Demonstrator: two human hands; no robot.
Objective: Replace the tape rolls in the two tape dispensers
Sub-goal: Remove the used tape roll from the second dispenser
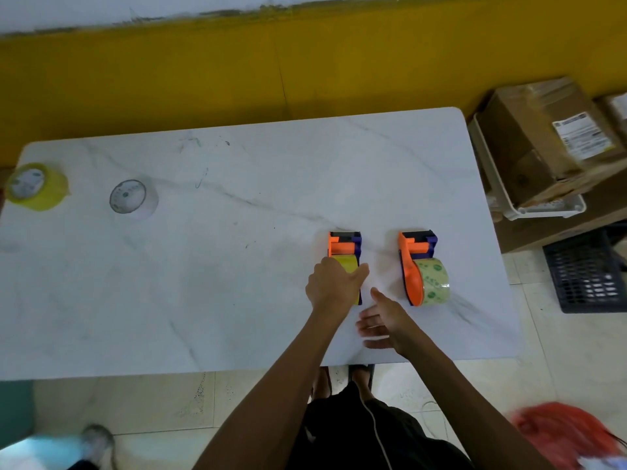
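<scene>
Two orange-and-blue tape dispensers stand side by side on the white marble table (210, 266). The left dispenser (344, 245) carries a yellow roll, and my left hand (334, 286) is closed over that roll and the dispenser's body. The right dispenser (415, 262) holds a clear greenish roll (434, 279) and nothing touches it. My right hand (383, 322) hovers open just above the table between the two dispensers, holding nothing. At the table's far left lie a spare yellow tape roll (37, 186) and a spare clear roll (132, 198), both flat.
A cardboard box (543, 140) sits in a white tray right of the table, with a dark crate (587, 271) on the floor below. A red mesh bag (559, 432) lies at bottom right. Another person's shoe (96, 439) shows at bottom left.
</scene>
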